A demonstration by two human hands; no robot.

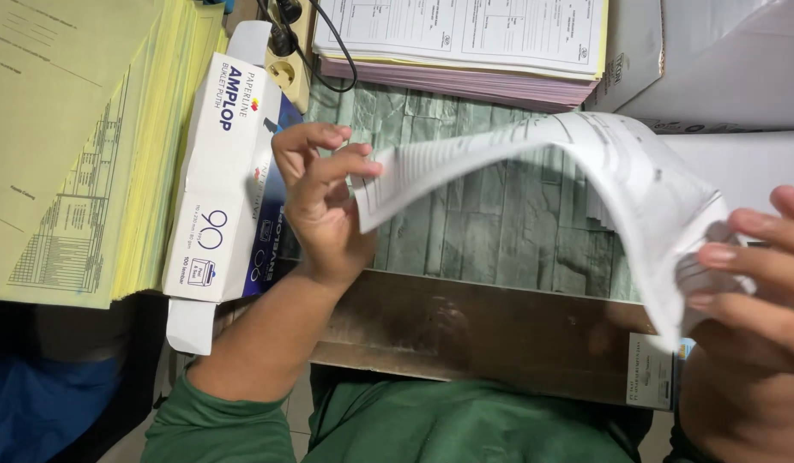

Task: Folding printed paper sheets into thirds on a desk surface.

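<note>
A white printed sheet (534,159) arches in the air over the desk, bent into a curve between my two hands. My left hand (321,206) pinches its left edge between thumb and fingers. At the right edge of the view, my right hand (757,266) grips the sheet's other end, which is crumpled under the fingers. Below the sheet lies the desk surface with a green stone-pattern covering (500,223). My green sleeve shows at the bottom.
A thick stack of yellow forms (79,146) lies at the left. A white and blue envelope box (229,171) lies beside my left hand. A stack of white and pink forms (465,43) and a power strip (289,51) sit at the back. The wooden desk edge (483,330) runs below.
</note>
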